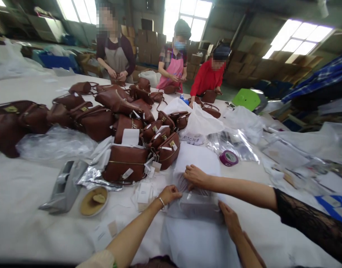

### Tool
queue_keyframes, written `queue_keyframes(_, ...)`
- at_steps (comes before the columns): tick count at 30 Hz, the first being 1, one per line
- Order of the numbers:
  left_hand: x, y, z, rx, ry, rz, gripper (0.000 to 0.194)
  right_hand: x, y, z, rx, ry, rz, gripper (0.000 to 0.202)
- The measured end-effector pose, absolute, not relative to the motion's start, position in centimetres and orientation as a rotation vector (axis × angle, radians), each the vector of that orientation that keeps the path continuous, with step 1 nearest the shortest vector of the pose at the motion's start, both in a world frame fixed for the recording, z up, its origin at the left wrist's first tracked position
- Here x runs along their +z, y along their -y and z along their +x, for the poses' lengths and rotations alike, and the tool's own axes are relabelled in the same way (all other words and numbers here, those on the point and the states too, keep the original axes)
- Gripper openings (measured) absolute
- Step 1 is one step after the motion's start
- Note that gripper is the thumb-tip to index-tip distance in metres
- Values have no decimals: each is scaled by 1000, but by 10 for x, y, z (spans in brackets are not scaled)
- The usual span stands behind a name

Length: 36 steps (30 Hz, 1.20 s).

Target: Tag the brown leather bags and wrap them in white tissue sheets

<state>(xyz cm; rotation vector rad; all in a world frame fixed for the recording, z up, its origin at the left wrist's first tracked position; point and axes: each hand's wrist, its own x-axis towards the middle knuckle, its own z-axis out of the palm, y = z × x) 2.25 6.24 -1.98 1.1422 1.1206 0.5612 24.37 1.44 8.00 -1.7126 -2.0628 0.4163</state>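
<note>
As the white tabletop (25,178) runs left to right: grey tape dispenser (64,186); shallow dish (86,207); brown bags (124,163), heaped; left hand (171,194), fingers pinching the edge of a plastic-wrapped package (198,206), lying before the person; co-worker's hand (197,176), lace-sleeved, atop it; right hand (229,216), at the package's right side, grip indeterminable; purple tape roll (229,158), beyond.
</note>
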Motion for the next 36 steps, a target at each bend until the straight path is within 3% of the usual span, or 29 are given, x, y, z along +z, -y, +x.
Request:
queue_keyframes(3, -18, -64, 22, 523, -1126, 1165, 45, 71, 17, 276, 500, 1749, -1944, 35)
queue_keyframes(8, -17, -65, 20, 475, -1143, 1222, 39, 40, 32, 311, 698, 872, -2274, 55)
queue_keyframes(11, -13, -64, 20, 467, -1118, 1263, 41, 36, 35, 318, 678, 828, -2268, 53)
queue_keyframes(18, -7, -76, 15, 409, -974, 1336, 60, 59, 96, 324, 634, 735, -2156, 21)
queue_keyframes(29, -1, -80, 18, 389, -1015, 1258, 75, 36, 23, 287, 896, 687, -1868, 50)
queue_keyframes(36, 16, -65, 19, 409, -1028, 1296, 65, 47, 34, 285, 823, 771, -1886, 38)
